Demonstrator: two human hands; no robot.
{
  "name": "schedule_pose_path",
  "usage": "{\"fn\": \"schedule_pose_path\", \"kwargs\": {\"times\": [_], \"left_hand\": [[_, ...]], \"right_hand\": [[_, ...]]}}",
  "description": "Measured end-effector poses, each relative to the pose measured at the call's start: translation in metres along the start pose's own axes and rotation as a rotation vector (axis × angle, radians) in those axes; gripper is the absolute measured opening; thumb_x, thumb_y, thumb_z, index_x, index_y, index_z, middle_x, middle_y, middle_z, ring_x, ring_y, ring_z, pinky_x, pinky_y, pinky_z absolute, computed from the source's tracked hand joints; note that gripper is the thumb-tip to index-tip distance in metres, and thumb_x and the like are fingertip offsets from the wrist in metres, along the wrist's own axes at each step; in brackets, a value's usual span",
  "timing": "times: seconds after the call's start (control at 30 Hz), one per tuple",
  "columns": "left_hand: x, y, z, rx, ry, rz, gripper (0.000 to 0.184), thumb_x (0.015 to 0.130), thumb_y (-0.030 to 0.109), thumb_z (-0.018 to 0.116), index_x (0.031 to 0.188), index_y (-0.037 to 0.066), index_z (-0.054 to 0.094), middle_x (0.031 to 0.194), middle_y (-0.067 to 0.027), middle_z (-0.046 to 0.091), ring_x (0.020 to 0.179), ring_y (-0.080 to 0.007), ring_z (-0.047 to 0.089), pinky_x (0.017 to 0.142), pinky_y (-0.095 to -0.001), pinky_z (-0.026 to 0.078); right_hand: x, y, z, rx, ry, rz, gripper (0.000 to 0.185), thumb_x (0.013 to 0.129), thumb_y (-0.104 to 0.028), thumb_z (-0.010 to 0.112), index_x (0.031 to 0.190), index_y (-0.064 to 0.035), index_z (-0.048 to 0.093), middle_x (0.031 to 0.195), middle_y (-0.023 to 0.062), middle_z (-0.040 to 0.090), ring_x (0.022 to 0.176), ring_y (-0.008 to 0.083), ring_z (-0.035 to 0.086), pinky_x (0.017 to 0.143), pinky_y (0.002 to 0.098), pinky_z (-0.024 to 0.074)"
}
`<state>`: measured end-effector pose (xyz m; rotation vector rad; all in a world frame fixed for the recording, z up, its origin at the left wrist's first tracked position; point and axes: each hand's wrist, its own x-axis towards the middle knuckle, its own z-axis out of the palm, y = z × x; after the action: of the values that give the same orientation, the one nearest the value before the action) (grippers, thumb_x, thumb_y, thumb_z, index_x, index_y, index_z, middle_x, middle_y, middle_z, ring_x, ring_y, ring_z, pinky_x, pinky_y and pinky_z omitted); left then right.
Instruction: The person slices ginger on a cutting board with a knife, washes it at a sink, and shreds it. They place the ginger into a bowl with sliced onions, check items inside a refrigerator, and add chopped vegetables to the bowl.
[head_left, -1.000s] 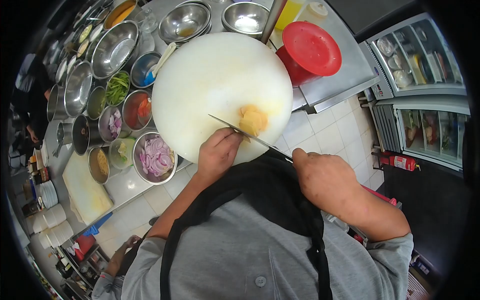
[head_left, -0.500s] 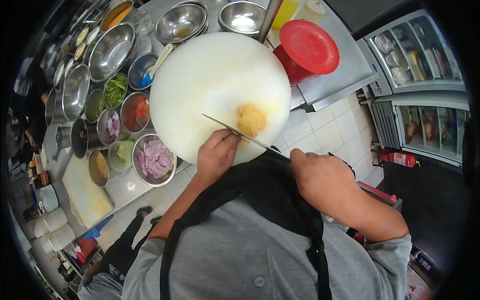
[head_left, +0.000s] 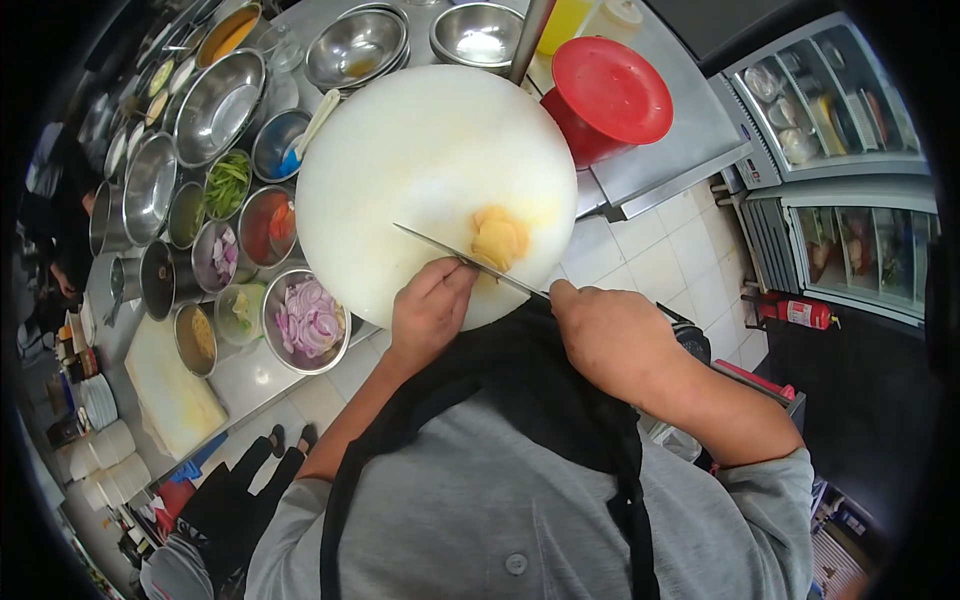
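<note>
My right hand (head_left: 612, 335) is closed round the handle of a long knife (head_left: 445, 249), whose blade slants up and to the left over the round white cutting board (head_left: 400, 150). Thin yellowish slices (head_left: 497, 238) lie overlapping on the board just beyond the blade. My left hand (head_left: 432, 305) rests on the board's near part, fingers curled and pressed together against the near side of the blade. Whatever its fingertips hold is mostly hidden by the fingers and the knife.
A metal bowl of sliced onions (head_left: 308, 320) and several other bowls stand left of the board. A red lidded container (head_left: 610, 95) is at its upper right. A white rectangular board (head_left: 172, 385) lies lower left. Another person (head_left: 215, 515) is at the lower left.
My right hand and the knife have shifted left, the blade sliding further across the board. My left hand stays nearly in place. The person at the lower left has come further into view.
</note>
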<state>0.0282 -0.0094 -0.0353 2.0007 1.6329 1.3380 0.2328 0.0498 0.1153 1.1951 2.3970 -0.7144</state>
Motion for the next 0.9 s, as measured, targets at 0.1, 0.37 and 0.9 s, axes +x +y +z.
{"fn": "schedule_pose_path", "kwargs": {"times": [0.1,0.37,0.9], "left_hand": [[0.000,0.001,-0.003,-0.017,0.002,-0.022,0.017,0.082,-0.004,0.072,0.097,0.003,0.069,0.095,-0.0096,0.066,0.079,-0.0266,0.066,0.066,-0.0334,0.054],[-0.005,0.000,-0.003,0.067,-0.039,-0.003,0.020,0.080,-0.005,0.071,0.098,0.003,0.071,0.096,-0.0098,0.067,0.082,-0.0259,0.067,0.068,-0.0330,0.055],[-0.004,0.000,0.002,0.064,-0.015,0.103,0.020,0.080,-0.003,0.071,0.099,0.001,0.070,0.098,-0.0103,0.067,0.080,-0.0263,0.068,0.067,-0.0343,0.056]], "right_hand": [[-0.013,0.002,-0.005,-0.006,0.023,-0.024,0.010,0.088,-0.008,0.051,0.095,0.0000,0.050,0.076,0.0200,0.065,0.070,0.0398,0.065,0.064,0.0487,0.0520],[-0.022,-0.001,-0.013,-0.026,0.039,-0.034,0.011,0.088,-0.008,0.051,0.095,0.0006,0.050,0.078,0.0199,0.066,0.071,0.0381,0.066,0.064,0.0471,0.0529],[-0.039,0.001,-0.014,-0.059,0.055,0.003,0.009,0.090,-0.010,0.054,0.090,-0.0011,0.050,0.073,0.0188,0.065,0.066,0.0372,0.065,0.060,0.0467,0.0510]]}}
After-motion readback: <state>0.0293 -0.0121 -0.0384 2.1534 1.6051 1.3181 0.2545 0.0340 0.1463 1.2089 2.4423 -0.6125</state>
